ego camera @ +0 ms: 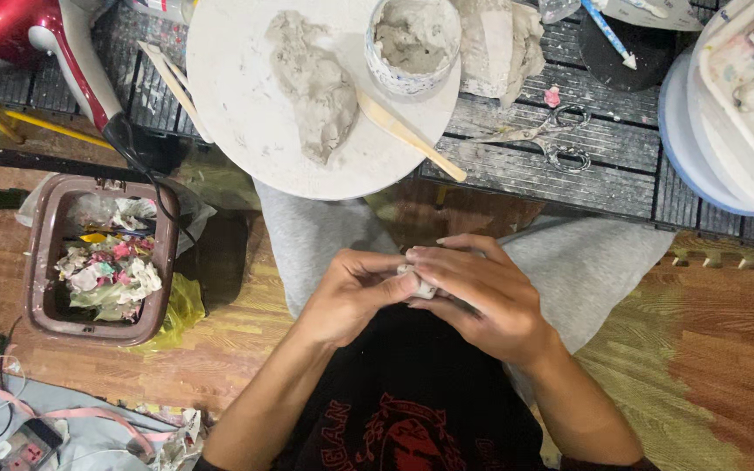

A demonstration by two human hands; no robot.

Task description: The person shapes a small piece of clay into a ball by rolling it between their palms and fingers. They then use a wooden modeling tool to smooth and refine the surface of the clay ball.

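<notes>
My left hand [355,292] and my right hand [477,296] meet over my lap, both closed around a small pale lump of clay [419,281]. Only a sliver of the lump shows between the fingers. My left thumb presses on it while my right fingers wrap over its top. Ahead on the table stands a round white board [237,105] carrying a grey clay mass [316,83], a small patterned cup of clay [412,39] and a wooden stick [407,135].
A brown waste bin [45,262] full of crumpled paper stands on the floor at left. Scissors [547,139] lie on the dark slatted table. Stacked plates and a paint palette [735,105] sit at right. A red-and-white hair dryer [41,35] lies at upper left.
</notes>
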